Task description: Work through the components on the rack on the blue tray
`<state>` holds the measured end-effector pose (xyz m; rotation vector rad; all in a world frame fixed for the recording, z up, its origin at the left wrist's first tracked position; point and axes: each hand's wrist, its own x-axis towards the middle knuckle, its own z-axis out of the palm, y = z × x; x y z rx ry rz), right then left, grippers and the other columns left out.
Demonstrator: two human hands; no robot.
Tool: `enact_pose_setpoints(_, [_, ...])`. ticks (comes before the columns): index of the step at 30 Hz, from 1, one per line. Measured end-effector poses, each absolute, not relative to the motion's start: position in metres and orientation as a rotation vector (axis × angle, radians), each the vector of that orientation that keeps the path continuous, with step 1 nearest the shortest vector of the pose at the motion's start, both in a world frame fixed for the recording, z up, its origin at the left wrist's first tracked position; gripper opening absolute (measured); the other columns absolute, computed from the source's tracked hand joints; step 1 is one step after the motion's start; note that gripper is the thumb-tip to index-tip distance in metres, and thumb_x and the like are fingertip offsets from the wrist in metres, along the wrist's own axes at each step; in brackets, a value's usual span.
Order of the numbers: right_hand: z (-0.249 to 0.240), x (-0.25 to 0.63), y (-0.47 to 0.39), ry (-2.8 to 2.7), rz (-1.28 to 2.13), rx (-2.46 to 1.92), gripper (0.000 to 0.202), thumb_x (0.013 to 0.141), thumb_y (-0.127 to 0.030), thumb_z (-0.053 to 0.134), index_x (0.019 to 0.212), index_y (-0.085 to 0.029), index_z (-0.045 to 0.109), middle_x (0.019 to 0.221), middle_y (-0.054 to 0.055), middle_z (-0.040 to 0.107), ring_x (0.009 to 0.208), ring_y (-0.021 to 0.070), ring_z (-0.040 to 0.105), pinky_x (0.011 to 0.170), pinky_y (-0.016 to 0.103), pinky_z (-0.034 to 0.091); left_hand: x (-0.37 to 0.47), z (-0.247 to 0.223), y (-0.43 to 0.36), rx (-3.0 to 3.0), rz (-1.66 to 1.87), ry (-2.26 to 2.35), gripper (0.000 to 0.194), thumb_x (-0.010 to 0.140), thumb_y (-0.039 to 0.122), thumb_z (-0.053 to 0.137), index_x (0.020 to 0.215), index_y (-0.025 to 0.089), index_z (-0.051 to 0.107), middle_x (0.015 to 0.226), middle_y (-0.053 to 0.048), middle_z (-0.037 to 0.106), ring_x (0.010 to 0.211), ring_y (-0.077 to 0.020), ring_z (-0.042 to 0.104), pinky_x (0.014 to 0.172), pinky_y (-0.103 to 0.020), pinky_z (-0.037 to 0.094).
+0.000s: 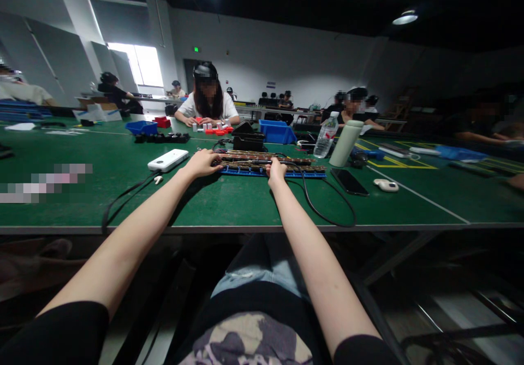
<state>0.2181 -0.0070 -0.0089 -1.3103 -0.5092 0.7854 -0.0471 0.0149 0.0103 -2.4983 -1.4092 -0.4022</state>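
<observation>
A long blue rack (254, 173) lies across the green table in front of me, carrying rows of thin copper-brown rods or strips (262, 155). At its left end is my left hand (203, 163), fingers bent and closed on the end of the rack; the exact grip is too small to make out. My right hand (277, 169) is closed around a slim dark corded tool (264, 162), held nearly level over the middle of the rack and pointing left. A black cable (307, 196) runs from that tool and loops on the table to the right.
A white power bank (168, 160) and an earbud (158, 179) lie left. To the right stand a water bottle (326, 136) and a green flask (346, 144), near a phone (349, 181) and earbud case (385, 185). Blue bins (277, 131) and a person (208, 103) are opposite.
</observation>
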Motion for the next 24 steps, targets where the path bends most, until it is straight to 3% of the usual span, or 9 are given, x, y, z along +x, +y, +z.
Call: enact_pose_setpoints(24, [-0.0151, 0.2199, -0.0007, -0.536, 0.774, -1.302, 0.021, 0.092, -0.025, 0.069, 0.077, -0.023, 0.055, 0.052, -0.007, 0.054, 0.047, 0.0112, 0.052, 0.046, 0.020, 0.039, -0.0494, 0.0073, 0.0177, -2.502, -0.426, -1.390, 0.040, 0.098, 0.050, 0.060, 0.119, 0.021, 0.078, 0.116, -0.012, 0.076, 0.110, -0.0316, 0.069, 0.095, -0.040, 0.052])
